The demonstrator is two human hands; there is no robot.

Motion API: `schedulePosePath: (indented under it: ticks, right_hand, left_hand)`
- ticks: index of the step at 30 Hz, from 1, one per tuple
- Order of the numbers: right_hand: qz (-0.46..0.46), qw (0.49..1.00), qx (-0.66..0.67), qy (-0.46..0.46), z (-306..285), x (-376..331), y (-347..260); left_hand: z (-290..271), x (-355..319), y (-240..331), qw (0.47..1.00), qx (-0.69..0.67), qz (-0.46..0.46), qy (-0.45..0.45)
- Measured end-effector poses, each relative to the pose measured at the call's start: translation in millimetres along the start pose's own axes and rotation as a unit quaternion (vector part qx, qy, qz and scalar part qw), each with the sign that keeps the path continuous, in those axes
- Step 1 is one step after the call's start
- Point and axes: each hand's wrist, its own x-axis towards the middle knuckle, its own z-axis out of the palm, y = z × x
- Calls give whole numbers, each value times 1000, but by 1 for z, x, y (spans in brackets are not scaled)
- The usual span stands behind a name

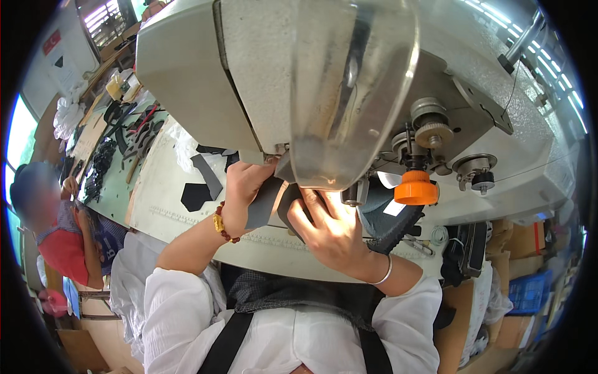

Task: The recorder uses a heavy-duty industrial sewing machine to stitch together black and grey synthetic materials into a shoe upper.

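Two hands at work under the head of a large grey industrial sewing machine [311,75]. Left hand [242,187], a red-and-gold bead bracelet [222,224] at its wrist, pinches the upper edge of a flat dark grey cut piece [265,202], fingers closed on it. Right hand [330,227], one thin silver bangle [386,272] at the wrist, presses down on the same piece's right part, fingers spread and curled over it; the piece lies on the pale worktop [162,199] directly below the machine head, between both hands. One clear curved plastic guard [349,93] hangs in front of the needle area. One orange knurled knob [415,188] sits right of the hands, below two metal tension wheels.

Left of the hands: two loose dark cut pieces on the worktop, one black hexagon-like patch [195,196] and one grey strip [207,174]. Farther left, one green table [115,193] strewn with many black parts, too many to count. One white wall sign [62,65] with a black mark, and one small red label [52,42] above it, upper left. One blue plastic crate [526,293] and several brown cardboard boxes [520,240] at right. One other person [62,237] in red sits far left.
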Motion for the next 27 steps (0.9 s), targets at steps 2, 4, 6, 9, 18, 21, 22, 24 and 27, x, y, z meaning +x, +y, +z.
schedulePosePath:
  ticks: [2, 4, 6, 9, 18, 21, 22, 24, 27]
  right_hand:
    - [-10, 1000, -16, -2, -2, 1, 1]
    - [-7, 1000, -23, 6, -3, 2, 0]
    - [-1, 1000, -22, 15, -2, 2, -1]
    - [-5, 999, -30, 20, -1, 2, -2]
    - [-26, 999, -34, -15, -7, 1, 3]
    - [-30, 999, -25, -6, -7, 0, 5]
    - [-26, 999, -29, -5, -6, 0, 4]
    - [-20, 999, -35, -1, -5, 0, 4]
    - [-30, 999, -22, 3, -5, -1, 6]
  left_hand:
    - [-2, 1, -2, 999, 22, 16, -17]
    - [-4, 3, -5, 995, 51, 71, -42]
    - [-8, 4, -5, 990, 41, 113, -73]
    - [-11, 5, -5, 988, -11, 106, -108]
    - [-14, 7, 1, 992, -30, 79, -91]
    - [-15, 9, 3, 987, -7, 107, -116]
    - [-16, 9, 5, 987, 0, 103, -120]
    - [-16, 10, 9, 987, 14, 106, -124]
    - [-14, 10, 13, 983, 43, 126, -125]
